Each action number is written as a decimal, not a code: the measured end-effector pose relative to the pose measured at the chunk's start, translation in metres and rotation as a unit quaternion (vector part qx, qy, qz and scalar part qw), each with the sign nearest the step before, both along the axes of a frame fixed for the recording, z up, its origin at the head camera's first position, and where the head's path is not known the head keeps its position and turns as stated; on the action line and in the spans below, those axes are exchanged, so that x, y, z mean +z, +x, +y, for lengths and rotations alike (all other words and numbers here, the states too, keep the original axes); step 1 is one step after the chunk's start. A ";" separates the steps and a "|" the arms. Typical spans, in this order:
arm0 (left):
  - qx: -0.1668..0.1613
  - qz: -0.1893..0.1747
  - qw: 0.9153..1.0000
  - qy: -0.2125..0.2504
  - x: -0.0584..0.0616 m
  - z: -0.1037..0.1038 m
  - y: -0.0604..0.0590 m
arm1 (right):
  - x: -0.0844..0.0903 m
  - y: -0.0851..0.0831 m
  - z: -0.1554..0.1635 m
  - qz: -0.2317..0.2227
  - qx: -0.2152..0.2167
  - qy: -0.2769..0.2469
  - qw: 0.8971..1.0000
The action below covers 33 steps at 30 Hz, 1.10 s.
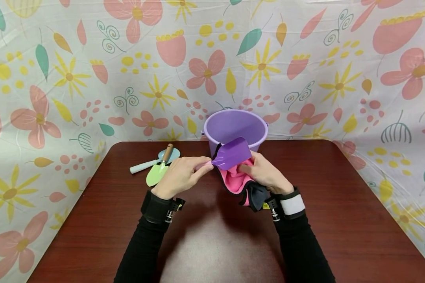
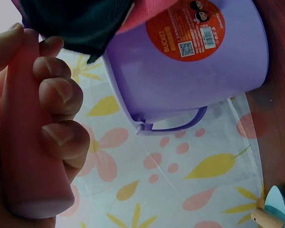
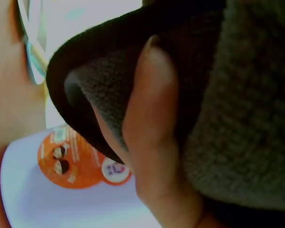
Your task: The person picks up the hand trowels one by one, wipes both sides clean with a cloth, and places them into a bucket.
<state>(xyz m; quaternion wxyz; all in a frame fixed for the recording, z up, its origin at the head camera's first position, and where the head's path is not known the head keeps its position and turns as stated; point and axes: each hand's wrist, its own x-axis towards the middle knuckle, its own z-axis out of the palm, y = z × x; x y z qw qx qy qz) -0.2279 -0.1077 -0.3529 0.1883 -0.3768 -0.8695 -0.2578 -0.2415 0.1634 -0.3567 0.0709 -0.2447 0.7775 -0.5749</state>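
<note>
My left hand (image 1: 182, 175) grips the pink handle (image 2: 26, 142) of a purple toy shovel (image 1: 232, 153), its blade held just in front of the purple bucket (image 1: 235, 127). My right hand (image 1: 265, 173) holds a pink and black cloth (image 1: 241, 184) pressed against the underside of the shovel blade. In the right wrist view a thumb lies over the dark fleece cloth (image 3: 237, 109), with the bucket's orange sticker (image 3: 69, 164) behind. The left wrist view shows my fingers (image 2: 57, 118) curled round the handle, and the bucket (image 2: 199, 71) with its sticker.
A green trowel with a wooden handle (image 1: 158, 169) and a light blue shovel (image 1: 152, 162) lie on the dark wooden table (image 1: 340, 204) left of the bucket. A floral cloth backdrop (image 1: 56, 78) surrounds the table on three sides.
</note>
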 end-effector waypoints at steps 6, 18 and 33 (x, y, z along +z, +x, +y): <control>0.008 -0.003 1.000 -0.006 -0.001 0.003 0.000 | 0.000 0.001 -0.007 0.020 -0.011 -0.007 1.000; 0.005 -0.024 1.000 -0.012 -0.005 0.002 -0.002 | 0.005 0.003 0.004 -0.013 -0.037 -0.071 0.997; 0.022 -0.018 0.999 -0.019 -0.009 -0.002 -0.007 | 0.012 0.004 0.025 -0.035 -0.069 -0.099 0.992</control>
